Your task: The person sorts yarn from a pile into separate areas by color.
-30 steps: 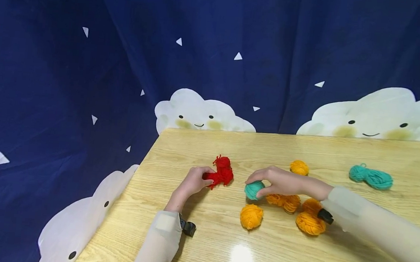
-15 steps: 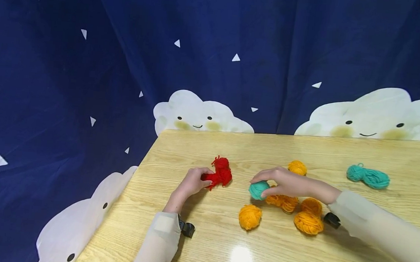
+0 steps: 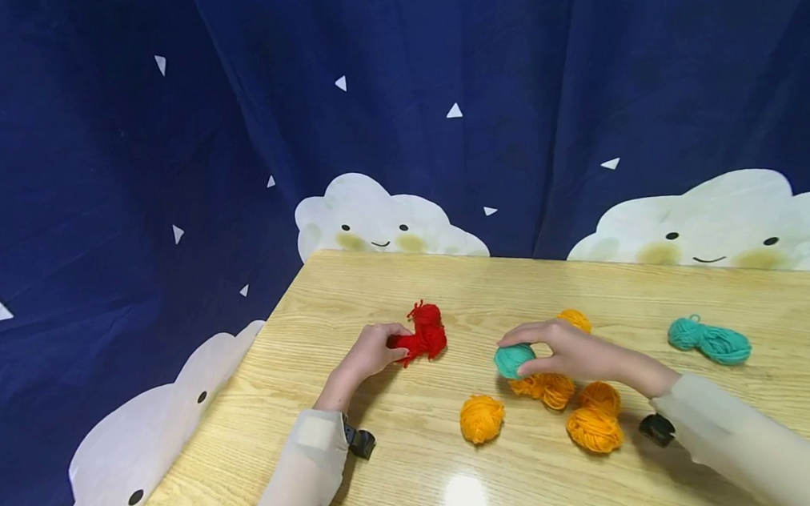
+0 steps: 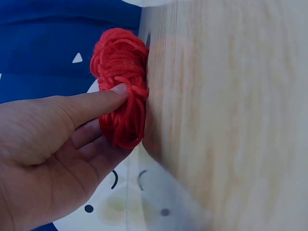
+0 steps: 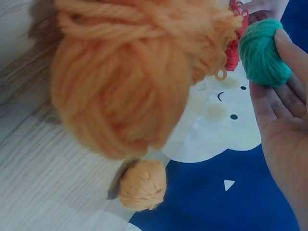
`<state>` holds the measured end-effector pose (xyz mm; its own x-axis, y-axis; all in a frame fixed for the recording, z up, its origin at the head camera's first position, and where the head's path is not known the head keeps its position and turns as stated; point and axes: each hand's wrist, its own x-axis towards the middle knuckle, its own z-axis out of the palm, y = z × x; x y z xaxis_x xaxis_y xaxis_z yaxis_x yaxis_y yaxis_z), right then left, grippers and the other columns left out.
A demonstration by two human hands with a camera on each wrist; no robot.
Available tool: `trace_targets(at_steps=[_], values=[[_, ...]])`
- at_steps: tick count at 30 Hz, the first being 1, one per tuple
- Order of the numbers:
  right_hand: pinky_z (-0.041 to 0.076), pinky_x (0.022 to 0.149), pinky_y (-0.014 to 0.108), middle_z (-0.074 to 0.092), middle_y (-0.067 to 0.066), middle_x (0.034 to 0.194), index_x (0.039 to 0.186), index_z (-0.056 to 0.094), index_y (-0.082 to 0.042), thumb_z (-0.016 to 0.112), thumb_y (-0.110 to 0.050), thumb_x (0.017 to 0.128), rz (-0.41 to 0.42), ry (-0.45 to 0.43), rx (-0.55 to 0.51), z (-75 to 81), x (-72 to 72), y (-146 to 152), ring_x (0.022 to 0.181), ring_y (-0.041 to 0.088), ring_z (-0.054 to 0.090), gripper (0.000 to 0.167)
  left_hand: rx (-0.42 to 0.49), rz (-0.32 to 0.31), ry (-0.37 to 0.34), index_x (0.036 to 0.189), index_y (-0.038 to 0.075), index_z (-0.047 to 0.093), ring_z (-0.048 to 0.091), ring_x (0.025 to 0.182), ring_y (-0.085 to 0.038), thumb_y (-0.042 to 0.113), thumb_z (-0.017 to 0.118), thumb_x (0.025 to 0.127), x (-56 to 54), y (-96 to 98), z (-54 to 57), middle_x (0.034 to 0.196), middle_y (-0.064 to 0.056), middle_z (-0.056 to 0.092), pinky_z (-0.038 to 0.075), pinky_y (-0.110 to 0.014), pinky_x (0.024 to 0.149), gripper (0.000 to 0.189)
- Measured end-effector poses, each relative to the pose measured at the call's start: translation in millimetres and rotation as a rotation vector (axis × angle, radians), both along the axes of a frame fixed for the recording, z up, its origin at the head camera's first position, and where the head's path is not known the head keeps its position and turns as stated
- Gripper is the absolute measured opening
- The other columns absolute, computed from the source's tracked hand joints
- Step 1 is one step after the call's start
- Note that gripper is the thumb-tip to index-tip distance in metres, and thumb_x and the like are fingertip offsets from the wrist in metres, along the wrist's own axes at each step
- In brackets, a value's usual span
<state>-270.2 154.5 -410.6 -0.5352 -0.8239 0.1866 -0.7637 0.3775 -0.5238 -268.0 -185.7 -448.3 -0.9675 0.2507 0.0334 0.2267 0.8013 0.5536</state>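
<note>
Pinching a small teal yarn ball (image 3: pixel 513 360) between thumb and fingertips, the right hand (image 3: pixel 570 353) holds it just above the wooden table (image 3: pixel 644 499), beside a cluster of orange yarn. Right wrist view confirms the hold: fingertips (image 5: pixel 288 45) wrap the far side of the teal ball (image 5: pixel 262 53), palm open below it.

Left hand (image 3: pixel 370 352) rests on the table near its left edge, thumb and fingers closed on a red yarn bundle (image 3: pixel 427 335). Left wrist view shows the thumb (image 4: pixel 96 103) pressing the red bundle (image 4: pixel 122 101) against the curled fingers; the bundle lies against the tabletop.

Orange yarn: one ball (image 3: pixel 482 417) sits alone in front of the teal ball; a loose bundle (image 3: pixel 548 389) lies directly under the right hand; two more balls (image 3: pixel 595 430) lie touching each other under the right wrist; another (image 3: pixel 576 319) sits just behind the hand, partly hidden.

Teal skein (image 3: pixel 710 341) lies well apart, toward the right rear of the table.

Dark blue cloth with white clouds (image 3: pixel 386 221) hangs behind and beside the table. Both forearms wear pale sleeves (image 3: pixel 306 469).
</note>
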Motion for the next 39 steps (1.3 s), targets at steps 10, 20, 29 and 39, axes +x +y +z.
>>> trace_targets(at_steps=[10,20,29,39], values=[[0.055,0.091,0.03,0.067,0.011,0.127,0.127,0.064,-0.009,0.068,-0.03,0.091,-0.071,0.008,-0.031,-3.1,3.3,13,0.113,0.026,0.065,0.042,0.006,0.005,-0.014,0.113,0.008,0.071,0.066,0.099,-0.021,0.008,0.07,0.089,-1.1,-0.9,-1.3,0.112,-0.011,0.072,0.054,-0.033,0.083,0.024],[0.056,0.089,0.036,0.069,0.008,0.125,0.125,0.066,-0.013,0.071,-0.026,0.089,-0.146,0.086,-0.064,-6.7,4.9,27,0.111,0.026,0.066,0.039,0.029,0.012,-0.034,0.113,0.007,0.071,0.066,0.098,-0.022,0.007,0.069,0.09,-0.3,-0.5,-0.1,0.111,-0.012,0.072,0.054,-0.034,0.084,0.024],[0.055,0.092,0.03,0.069,0.003,0.125,0.126,0.067,-0.017,0.072,-0.028,0.088,-0.24,0.077,-0.063,-8.3,7.9,44,0.116,0.018,0.064,0.04,0.013,0.01,-0.032,0.115,0.008,0.07,0.066,0.102,-0.023,0.008,0.069,0.09,-1.0,-0.6,0.0,0.114,-0.011,0.072,0.054,-0.036,0.086,0.025],[0.056,0.087,0.027,0.068,0.004,0.126,0.127,0.065,-0.02,0.072,-0.023,0.088,-0.272,0.054,-0.109,-11.1,9.6,63,0.114,-0.007,0.056,0.04,0.012,0.009,-0.024,0.114,0.007,0.071,0.066,0.1,-0.022,0.008,0.069,0.09,-1.1,-0.8,0.0,0.112,-0.011,0.072,0.054,-0.035,0.086,0.025]])
